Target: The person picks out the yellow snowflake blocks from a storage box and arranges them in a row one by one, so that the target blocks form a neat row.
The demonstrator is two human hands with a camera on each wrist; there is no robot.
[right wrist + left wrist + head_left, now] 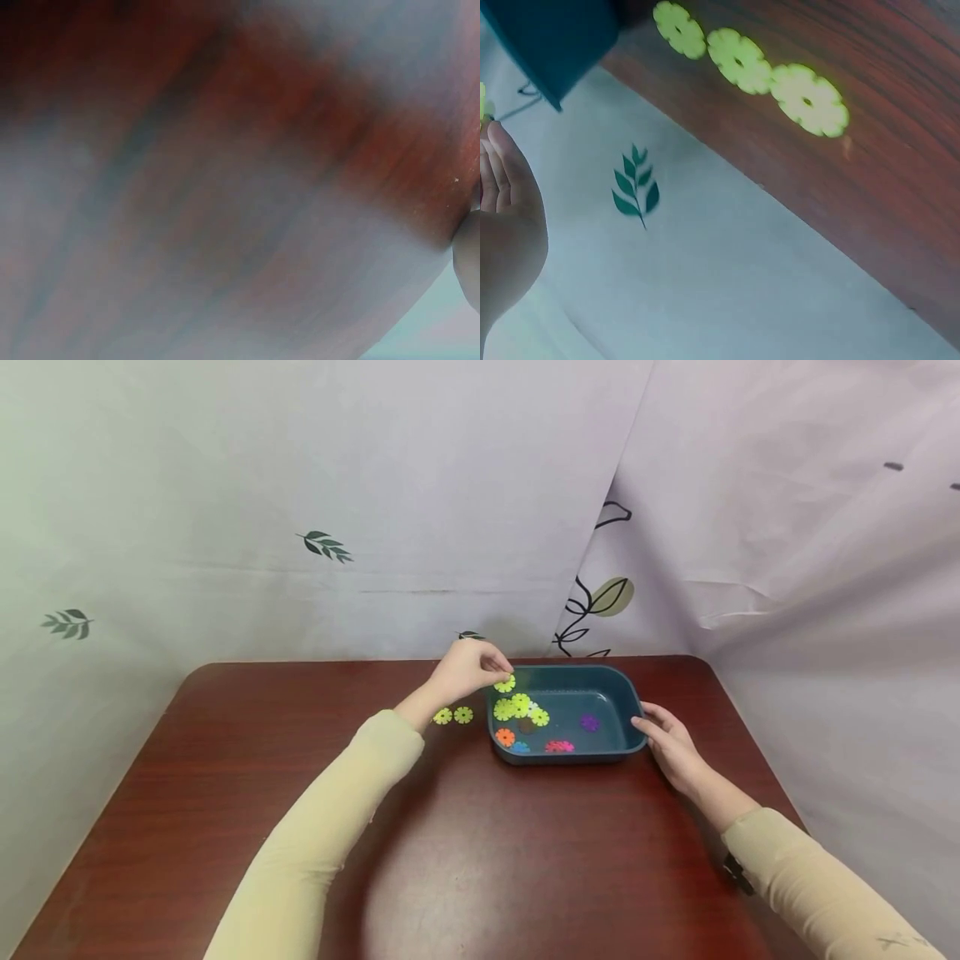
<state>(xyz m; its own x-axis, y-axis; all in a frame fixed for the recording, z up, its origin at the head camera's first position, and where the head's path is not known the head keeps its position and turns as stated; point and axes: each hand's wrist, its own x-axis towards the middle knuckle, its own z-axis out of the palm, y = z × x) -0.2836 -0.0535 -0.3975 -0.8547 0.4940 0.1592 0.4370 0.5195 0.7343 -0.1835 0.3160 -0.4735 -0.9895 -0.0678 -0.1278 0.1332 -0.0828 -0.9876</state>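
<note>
A yellow flower-shaped plastic disc (504, 684) is pinched between the thumb and fingers of my left hand (467, 668), over the back left corner of a dark teal tray (577, 759). My right hand (675, 752) grips the tray's right end, thumb at the rim and fingers along the outside wall. Inside lie several more yellow discs, plus an orange disc (505, 737), a blue one (521, 747), a purple one (589, 722) and pink-red ones (558, 747). The left wrist view cuts off most of the left hand and its disc.
Three yellow discs (739, 61) lie in a row on the brown table (465, 843), left of the tray; my left wrist partly covers them in the head view. Pale cloth (420, 510) with leaf prints hangs along the table's back edge and right side. The right wrist view is mostly blurred tabletop.
</note>
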